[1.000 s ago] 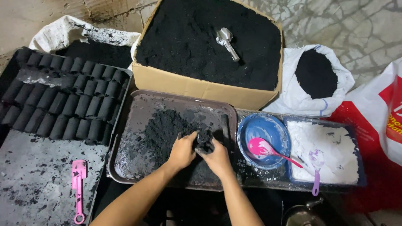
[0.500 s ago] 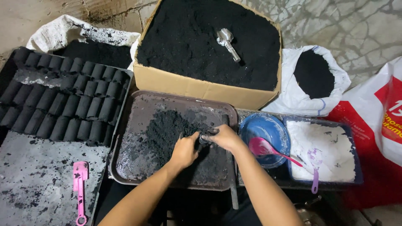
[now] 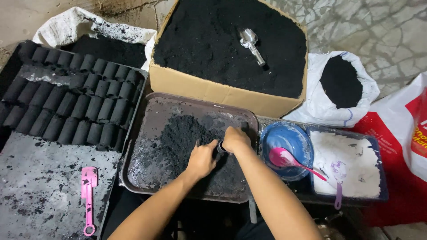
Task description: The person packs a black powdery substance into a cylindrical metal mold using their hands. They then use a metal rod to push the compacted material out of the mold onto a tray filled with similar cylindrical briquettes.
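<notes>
A brown tray point(image 3: 147, 111) holds a heap of black powder point(image 3: 180, 138). My left hand point(image 3: 201, 159) and my right hand point(image 3: 235, 138) meet over the heap, both closed around a small dark cylindrical tube point(image 3: 220, 147) between them. The tube is mostly hidden by my fingers, so its exact shape is unclear.
A cardboard box point(image 3: 209, 89) of black powder with a metal scoop point(image 3: 251, 43) stands behind the tray. Rows of black cylinders point(image 3: 75, 106) and a pink spatula point(image 3: 88, 198) lie on the left sheet. A blue bowl point(image 3: 287, 138) with a pink spoon point(image 3: 289, 161), a white-powder tray point(image 3: 344, 162) and bags sit right.
My hands have shifted from the tray's lower middle to its right side. The right hand now reaches from the right and presses on the tube held by the left.
</notes>
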